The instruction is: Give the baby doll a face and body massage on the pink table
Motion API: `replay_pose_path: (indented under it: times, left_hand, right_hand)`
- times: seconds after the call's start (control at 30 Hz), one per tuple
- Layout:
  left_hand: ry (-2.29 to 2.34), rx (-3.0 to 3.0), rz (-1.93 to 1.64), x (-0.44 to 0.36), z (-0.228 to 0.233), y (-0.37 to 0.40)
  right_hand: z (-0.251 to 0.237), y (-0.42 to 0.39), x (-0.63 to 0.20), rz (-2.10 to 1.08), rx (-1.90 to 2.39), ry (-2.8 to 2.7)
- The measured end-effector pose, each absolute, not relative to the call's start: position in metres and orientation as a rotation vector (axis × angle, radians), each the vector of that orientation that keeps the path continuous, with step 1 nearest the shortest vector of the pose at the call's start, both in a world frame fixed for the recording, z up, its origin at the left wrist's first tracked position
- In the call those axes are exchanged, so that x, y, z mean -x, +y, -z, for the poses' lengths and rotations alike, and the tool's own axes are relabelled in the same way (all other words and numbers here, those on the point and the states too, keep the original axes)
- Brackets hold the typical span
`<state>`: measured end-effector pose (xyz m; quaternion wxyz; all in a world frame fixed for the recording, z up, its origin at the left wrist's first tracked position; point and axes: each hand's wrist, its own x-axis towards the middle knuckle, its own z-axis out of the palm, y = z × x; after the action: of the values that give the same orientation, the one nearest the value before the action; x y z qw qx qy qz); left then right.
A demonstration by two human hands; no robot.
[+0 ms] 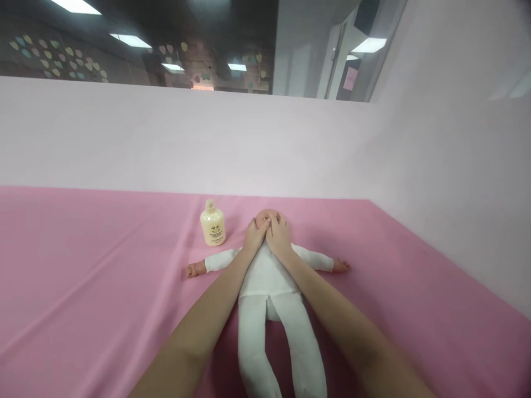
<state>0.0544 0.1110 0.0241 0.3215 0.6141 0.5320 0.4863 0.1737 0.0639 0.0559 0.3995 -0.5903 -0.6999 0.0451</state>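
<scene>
the doll [269, 276] in white lies face up on the pink worktop [95, 276], arms spread; my left hand [255, 235] and right hand [279, 235] rest side by side, fingers spread flat over its head. a cream lotion bottle [213, 224] stands just left.

Most of the doll's head [269, 214] is covered by the left hand [254, 234] and the right hand [279, 235], so that only a small curve of the crown can be seen and the face is hidden entirely. The doll's neck and upper chest are masked by the wrists and forearms. The doll's legs [282, 348] are cut off by the bottom edge, and the feet are not shown. Both forearms are cut off there too. The print on the cream bottle [213, 224] is too small to be read. The pink cloth [103, 276] is cut off at the left, right and bottom edges.
</scene>
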Motion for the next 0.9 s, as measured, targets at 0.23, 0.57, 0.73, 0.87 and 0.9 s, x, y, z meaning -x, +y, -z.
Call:
replay_pose_path:
  times: [0.23, 0.57, 0.73, 0.87, 0.9]
  left_hand:
    - [1.275, -2.026, -1.538, -0.059, -0.015, 0.109]
    - [1.222, -1.826, -1.551, -0.06, -0.01, 0.116]
    - [1.146, -1.879, -1.503, -0.055, -0.013, 0.112]
    - [1.046, -1.983, -1.476, -0.051, -0.019, 0.11]
    - [1.031, -1.999, -1.482, -0.05, -0.02, 0.11]
  right_hand:
    - [-0.025, 0.082, -0.2, -0.548, 1.173, -1.63]
    - [-0.018, 0.084, -0.216, -0.634, 1.304, -1.598]
    - [-0.024, 0.082, -0.215, -0.471, 1.155, -1.785]
    - [-0.026, 0.08, -0.215, -0.458, 1.134, -1.796]
    - [-0.026, 0.08, -0.215, -0.475, 1.144, -1.781]
